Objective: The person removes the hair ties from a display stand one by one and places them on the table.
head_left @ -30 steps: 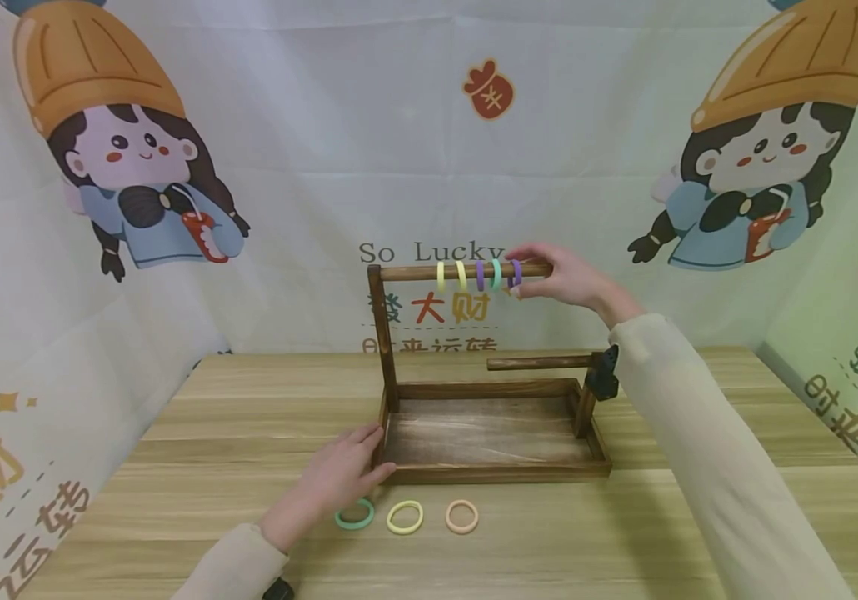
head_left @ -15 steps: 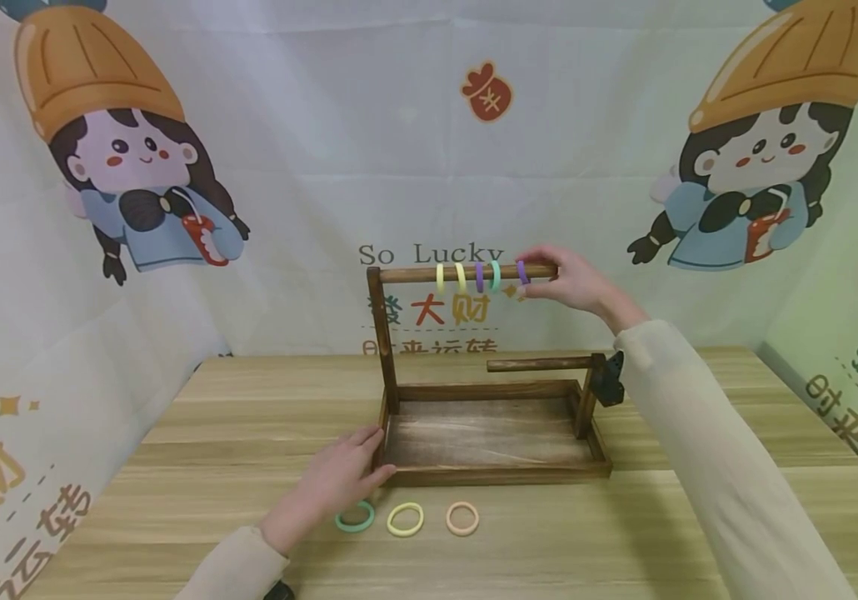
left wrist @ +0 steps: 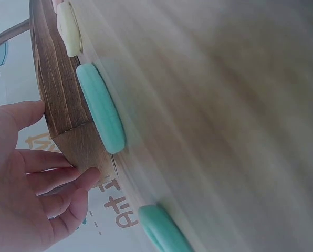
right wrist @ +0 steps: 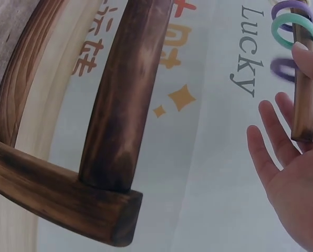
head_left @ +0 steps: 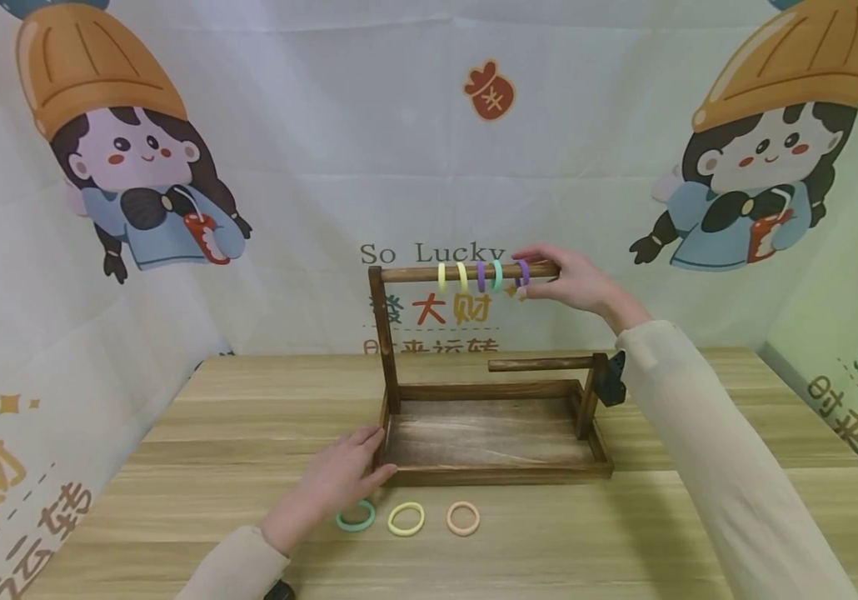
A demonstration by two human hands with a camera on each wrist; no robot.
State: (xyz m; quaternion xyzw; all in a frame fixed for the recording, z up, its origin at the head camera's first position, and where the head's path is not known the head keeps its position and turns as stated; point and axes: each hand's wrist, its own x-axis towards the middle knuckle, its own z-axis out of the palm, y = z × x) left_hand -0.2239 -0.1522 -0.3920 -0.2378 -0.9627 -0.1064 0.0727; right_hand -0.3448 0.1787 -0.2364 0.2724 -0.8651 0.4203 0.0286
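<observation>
A dark wooden stand (head_left: 492, 473) has a tray base, a tall post and an upper rod (head_left: 414, 273). My right hand (head_left: 575, 279) is at the rod's free end, thumb and fingers pinching a purple ring (head_left: 524, 273) that hangs around the rod; that ring is blurred in the right wrist view. Further along hang a green ring (head_left: 497, 275), another purple ring (head_left: 481, 277) and two yellow rings (head_left: 462, 277). My left hand (head_left: 335, 479) grips the tray's left front corner, thumb on the front wall, as the left wrist view also shows.
On the table before the tray lie a green ring (head_left: 356, 517), a yellow ring (head_left: 406, 518) and an orange ring (head_left: 463, 518). The left wrist view shows a second green ring (left wrist: 164, 231). A lower rod (head_left: 541, 364) juts leftward from the short right post. Printed cloth hangs behind.
My right hand and the pinched purple ring have shifted slightly right along the rod, and the ring's tilt has varied. My left hand, the stand and the other rings stay put.
</observation>
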